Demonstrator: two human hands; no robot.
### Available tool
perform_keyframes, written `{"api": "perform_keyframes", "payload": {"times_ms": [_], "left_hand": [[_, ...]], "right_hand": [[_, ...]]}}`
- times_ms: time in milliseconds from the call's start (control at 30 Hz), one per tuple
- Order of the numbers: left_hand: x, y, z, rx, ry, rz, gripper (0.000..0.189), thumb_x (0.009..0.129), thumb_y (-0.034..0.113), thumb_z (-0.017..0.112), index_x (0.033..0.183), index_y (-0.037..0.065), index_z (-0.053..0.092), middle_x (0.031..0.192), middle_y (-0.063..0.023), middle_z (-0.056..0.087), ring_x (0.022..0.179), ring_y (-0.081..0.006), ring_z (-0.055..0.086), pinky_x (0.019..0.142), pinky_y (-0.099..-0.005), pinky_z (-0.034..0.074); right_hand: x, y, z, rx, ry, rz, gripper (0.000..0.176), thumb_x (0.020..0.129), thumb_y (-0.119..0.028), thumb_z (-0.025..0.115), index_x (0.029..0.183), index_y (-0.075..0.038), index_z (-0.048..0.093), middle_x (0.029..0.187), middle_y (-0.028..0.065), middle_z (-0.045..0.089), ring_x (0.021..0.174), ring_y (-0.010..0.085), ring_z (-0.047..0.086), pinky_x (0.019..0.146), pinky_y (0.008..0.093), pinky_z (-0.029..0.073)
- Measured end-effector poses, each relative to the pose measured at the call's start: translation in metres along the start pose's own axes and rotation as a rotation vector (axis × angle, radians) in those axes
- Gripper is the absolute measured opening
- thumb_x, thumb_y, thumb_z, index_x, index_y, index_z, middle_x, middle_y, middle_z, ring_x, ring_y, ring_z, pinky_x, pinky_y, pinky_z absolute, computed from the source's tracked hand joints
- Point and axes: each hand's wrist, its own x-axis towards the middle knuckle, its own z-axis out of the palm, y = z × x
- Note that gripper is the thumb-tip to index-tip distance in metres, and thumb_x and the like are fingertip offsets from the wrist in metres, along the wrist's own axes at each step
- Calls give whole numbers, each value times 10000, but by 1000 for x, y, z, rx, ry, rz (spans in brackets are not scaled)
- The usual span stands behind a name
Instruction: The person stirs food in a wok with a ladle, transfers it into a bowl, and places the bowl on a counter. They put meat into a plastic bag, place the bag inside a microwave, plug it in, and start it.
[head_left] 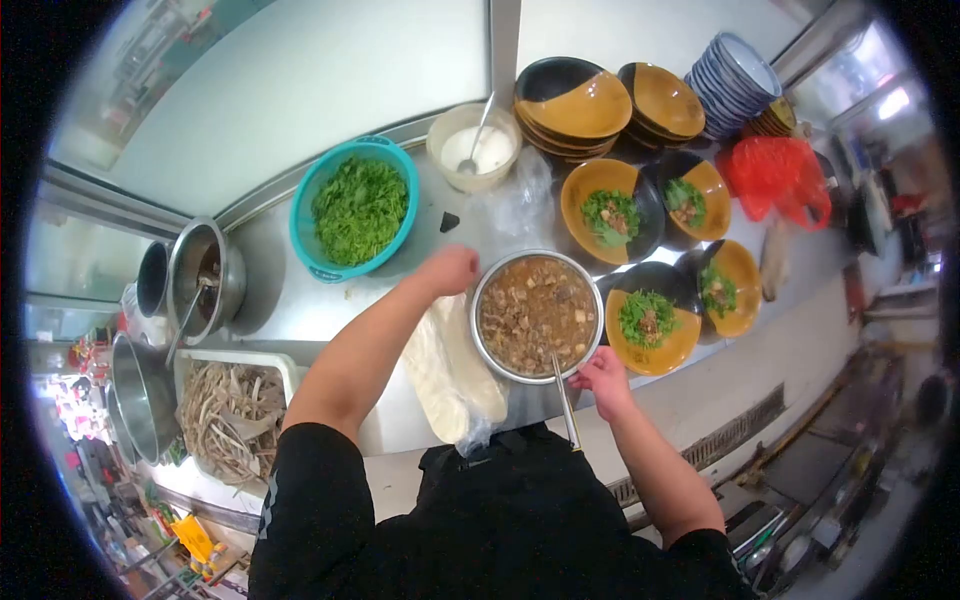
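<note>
A round metal bowl (pixel 535 310) of brown stew with chopped chunks stands at the counter's middle. Its ladle (pixel 568 415) rests inside, the handle sloping over the near rim. At the bowl's upper left rim is my left hand (pixel 455 270), fingers curled closed; their contact is partly hidden. My right hand (pixel 603 382) pinches the lower right rim, beside the ladle handle. Under my left forearm lies pale dough in clear plastic (pixel 445 375). Close on the right, black-and-tan bowls (pixel 675 345) hold chopped greens topped with brown bits.
A turquoise basin (pixel 298 225) of chopped greens and a tub (pixel 440 165) of white contents with a spoon stand behind. Stacked tan bowls (pixel 590 110), blue-white bowls (pixel 745 65) and a red plastic bag (pixel 775 175) are back right. Left are metal bowls (pixel 235 270) and a white tray (pixel 300 375) of brownish strips.
</note>
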Motion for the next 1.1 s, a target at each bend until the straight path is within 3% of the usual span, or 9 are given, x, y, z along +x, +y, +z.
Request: {"api": "perform_keyframes", "payload": {"times_ms": [33,100,233,333,633,700,900,1000,1100], "left_hand": [[6,7,-3,-1,1,0,148,766,90,585,905,59,622,928,-148,618,874,-282,618,726,-364,517],[18,27,-13,65,510,149,167,781,173,586,919,100,644,1089,-165,573,991,-328,563,827,-396,477],[60,16,-8,261,484,192,190,770,195,576,904,84,653,1135,-166,541,967,-320,569,827,-410,474],[51,15,-20,298,180,23,195,749,187,565,870,55,642,1054,-172,567,939,-333,567,820,-423,470],[-127,1,-54,-158,727,-363,212,702,120,542,895,39,578,896,-165,598,877,-353,563,745,-454,461],[-168,-18,-47,90,732,-289,201,706,141,550,876,51,609,905,-156,603,875,-341,574,743,-435,472],[-223,-46,-61,174,162,-804,310,793,290,504,839,23,653,942,-188,625,923,-335,587,792,-428,470],[-195,-82,-42,24,193,-725,395,823,359,478,886,2,637,956,-224,618,943,-352,582,811,-434,460],[-138,-142,-15,-228,661,-625,394,837,353,487,906,-13,617,870,-213,628,790,-318,613,689,-411,479]], "right_hand": [[-1,0,2,-2,0,-1,144,854,-37,540,981,-44,471,821,76,608,688,163,618,605,268,516],[-2,-1,5,54,34,30,125,864,-53,540,972,-47,477,827,77,608,695,160,617,615,275,519],[-7,1,12,129,85,78,106,875,-70,532,966,-51,482,824,79,608,702,167,620,622,282,521],[-7,9,9,193,79,120,100,881,-86,529,963,-51,483,827,83,607,698,176,619,621,285,521],[6,3,3,120,48,146,101,887,-95,512,965,-54,464,830,90,584,710,200,625,620,319,538],[7,-2,-3,109,23,151,130,879,-107,529,979,-55,465,827,97,578,694,211,625,599,318,538],[-5,-44,-15,-87,85,200,143,868,-131,542,963,-40,487,726,91,563,545,190,595,454,273,482],[2,-61,-5,-164,144,59,136,867,-128,537,958,-37,495,686,79,556,512,174,579,416,257,441],[8,-77,21,-219,48,7,106,872,-121,521,947,-51,498,687,70,554,511,168,579,431,245,444]]}}
